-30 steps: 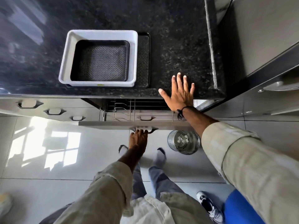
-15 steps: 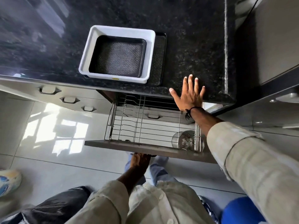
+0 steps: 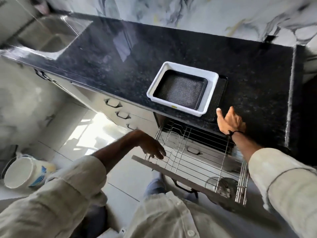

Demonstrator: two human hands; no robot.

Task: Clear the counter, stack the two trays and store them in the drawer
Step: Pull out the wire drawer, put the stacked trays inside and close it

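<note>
Head view: the trays (image 3: 182, 93) sit stacked on the dark bench (image 3: 171, 54), near its front edge and right of middle. A white tray holds a dark mesh-bottomed one, and both rest on a flat dark tray (image 3: 220, 98) that shows along the right side. Stacked like this, they look ready to be lifted as one load.

Just below them the drawer (image 3: 193, 162) stands pulled out, its wire rack bare in the middle, which leaves room for the stack. A glass (image 3: 212, 183) lies at the rack's near right corner and may get in the way.

The right hand (image 3: 230, 121) is open and holds nothing, at the bench's front edge just beside the flat tray's near right corner, probably placed to reach for the stack. The left hand (image 3: 151, 146) hangs open and empty, fingers slack, over the drawer's left front corner, clear of the handle. A bucket (image 3: 25, 174) lies on the floor at far left, and a sink (image 3: 42, 36) is set into the bench at the far left.
</note>
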